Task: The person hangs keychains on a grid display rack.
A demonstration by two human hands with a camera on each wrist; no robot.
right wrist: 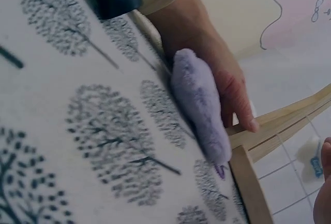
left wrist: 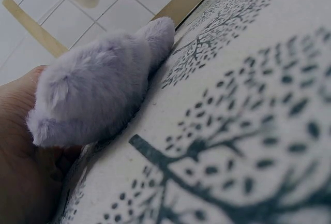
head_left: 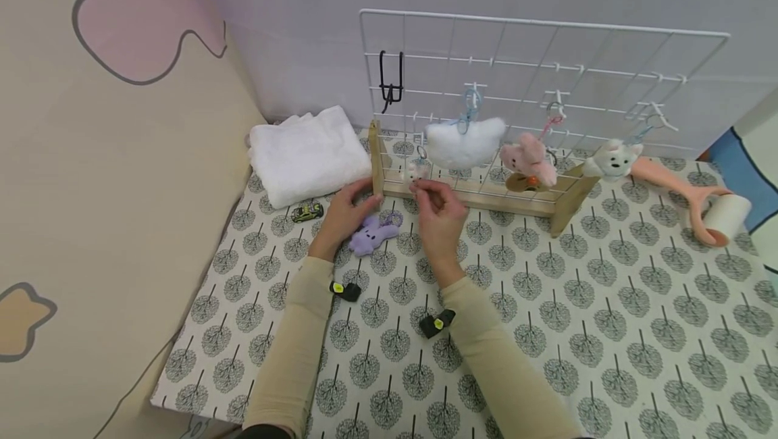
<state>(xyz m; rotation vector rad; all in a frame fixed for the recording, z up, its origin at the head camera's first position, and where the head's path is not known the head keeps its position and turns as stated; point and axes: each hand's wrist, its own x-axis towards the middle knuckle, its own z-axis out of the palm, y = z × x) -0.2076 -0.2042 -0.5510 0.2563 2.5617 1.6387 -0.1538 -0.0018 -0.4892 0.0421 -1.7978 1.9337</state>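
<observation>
My left hand (head_left: 345,215) is at the rack's left wooden leg (head_left: 376,159), gripping its lower end between thumb and fingers; the fingertips are partly hidden. Just right of that wrist, a purple plush keychain (head_left: 369,236) lies on the tablecloth, and it fills much of the left wrist view. My right hand (head_left: 442,216) pinches a small white plush keychain (head_left: 417,173) by its lower part, in front of the white wire rack (head_left: 516,74). That plush hangs from a ring near the rack's left end. In the right wrist view its blue ribbon (right wrist: 316,166) shows.
Farther right on the rack hang a fluffy white plush (head_left: 467,144), a pink plush (head_left: 527,159) and a white bear plush (head_left: 612,159). A black hook (head_left: 391,81) sits at upper left. White towels (head_left: 308,155), a toy car (head_left: 307,212) and a lint roller (head_left: 699,206) lie around.
</observation>
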